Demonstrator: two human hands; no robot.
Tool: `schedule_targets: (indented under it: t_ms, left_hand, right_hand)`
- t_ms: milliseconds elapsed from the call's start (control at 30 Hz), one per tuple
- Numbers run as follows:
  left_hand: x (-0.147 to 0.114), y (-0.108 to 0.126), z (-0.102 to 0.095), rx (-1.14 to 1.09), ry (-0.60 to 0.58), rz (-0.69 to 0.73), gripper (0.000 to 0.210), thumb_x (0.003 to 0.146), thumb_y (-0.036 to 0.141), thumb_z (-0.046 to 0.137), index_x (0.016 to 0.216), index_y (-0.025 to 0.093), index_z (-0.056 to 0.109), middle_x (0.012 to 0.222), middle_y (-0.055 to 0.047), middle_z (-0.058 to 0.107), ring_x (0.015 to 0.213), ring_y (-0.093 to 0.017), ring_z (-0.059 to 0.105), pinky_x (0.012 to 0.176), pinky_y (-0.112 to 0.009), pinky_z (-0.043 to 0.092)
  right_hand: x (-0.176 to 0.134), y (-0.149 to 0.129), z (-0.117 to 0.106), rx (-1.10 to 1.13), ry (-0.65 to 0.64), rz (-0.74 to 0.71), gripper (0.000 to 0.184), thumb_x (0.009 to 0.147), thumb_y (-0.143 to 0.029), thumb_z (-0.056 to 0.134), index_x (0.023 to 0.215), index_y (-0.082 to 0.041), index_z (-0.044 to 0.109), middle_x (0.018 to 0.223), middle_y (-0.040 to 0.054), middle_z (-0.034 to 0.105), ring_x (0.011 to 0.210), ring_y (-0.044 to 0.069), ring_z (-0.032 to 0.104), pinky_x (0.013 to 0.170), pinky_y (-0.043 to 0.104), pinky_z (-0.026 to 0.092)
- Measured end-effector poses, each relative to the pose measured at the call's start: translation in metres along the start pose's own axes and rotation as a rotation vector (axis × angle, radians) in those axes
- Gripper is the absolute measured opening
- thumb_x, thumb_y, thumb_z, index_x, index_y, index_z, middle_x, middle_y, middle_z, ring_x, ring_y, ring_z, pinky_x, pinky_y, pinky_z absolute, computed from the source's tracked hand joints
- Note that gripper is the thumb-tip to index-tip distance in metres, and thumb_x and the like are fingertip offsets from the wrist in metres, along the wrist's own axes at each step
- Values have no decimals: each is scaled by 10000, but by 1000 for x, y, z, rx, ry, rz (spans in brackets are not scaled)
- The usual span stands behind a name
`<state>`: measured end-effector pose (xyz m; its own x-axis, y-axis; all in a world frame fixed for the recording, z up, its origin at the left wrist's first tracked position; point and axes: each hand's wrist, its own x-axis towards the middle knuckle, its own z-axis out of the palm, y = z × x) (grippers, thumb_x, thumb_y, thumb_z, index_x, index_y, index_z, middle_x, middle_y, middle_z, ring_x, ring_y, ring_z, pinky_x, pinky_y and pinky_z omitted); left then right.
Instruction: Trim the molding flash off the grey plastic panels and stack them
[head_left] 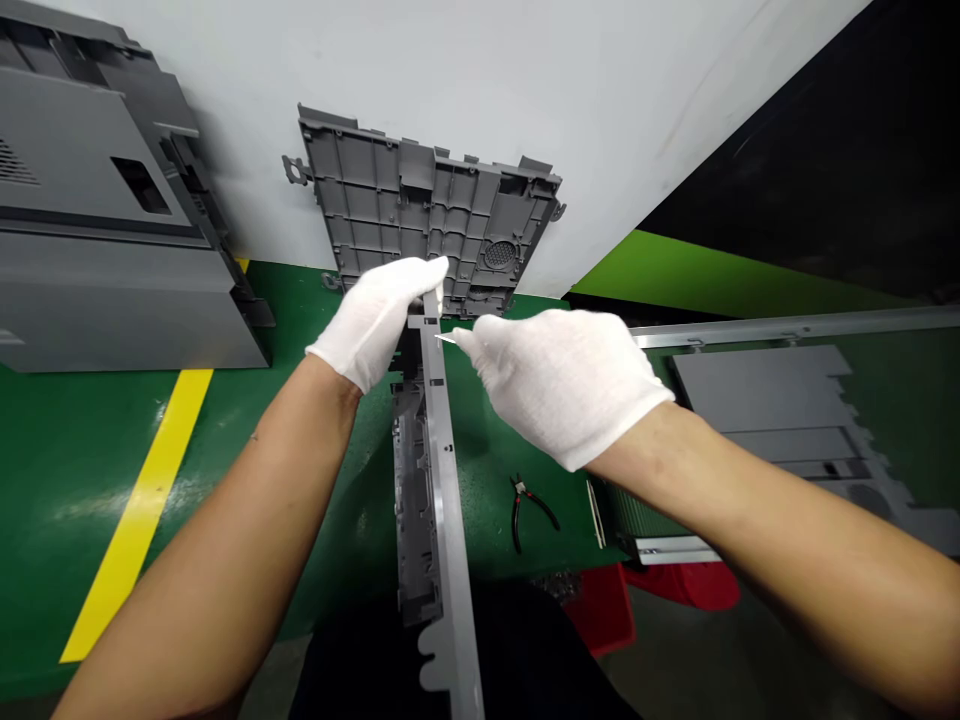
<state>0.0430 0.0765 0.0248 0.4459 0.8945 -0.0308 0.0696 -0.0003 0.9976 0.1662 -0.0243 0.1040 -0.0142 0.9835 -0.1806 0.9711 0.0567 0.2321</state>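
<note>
Both my hands wear white gloves. My left hand (382,315) is closed around the far end of a grey plastic panel (444,440), which stands on edge and runs back toward my body. From the fingertips of my right hand (562,375) pokes a thin pointed blade (445,338); its handle is hidden inside the fist. The blade's tip lies at the panel's narrow edge, just below my left fingers; whether it touches cannot be made out. Small slots mark that edge.
Another ribbed grey panel (367,210) leans against the white wall (480,60) ahead. Grey panels (112,290) stand at left. Black-handled cutting pliers (517,515) lie on the green table (487,480). A red bin (604,610) sits below, and a metal rail (795,328) runs at right.
</note>
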Motion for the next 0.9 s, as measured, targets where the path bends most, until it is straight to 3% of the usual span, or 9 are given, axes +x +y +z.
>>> schedule_targets:
  t_ms: [900]
  left_hand:
    - [1,-1,-1,9,17,13,307,912,361,580,668,205,477,789,-25,590,782,-181,559,822,-321,455]
  right_hand:
    - [-10,-1,2,-2,-38,-8,539,1063,-506,239,1019,-183,668,651,78,669,599,224,645,624,322,409]
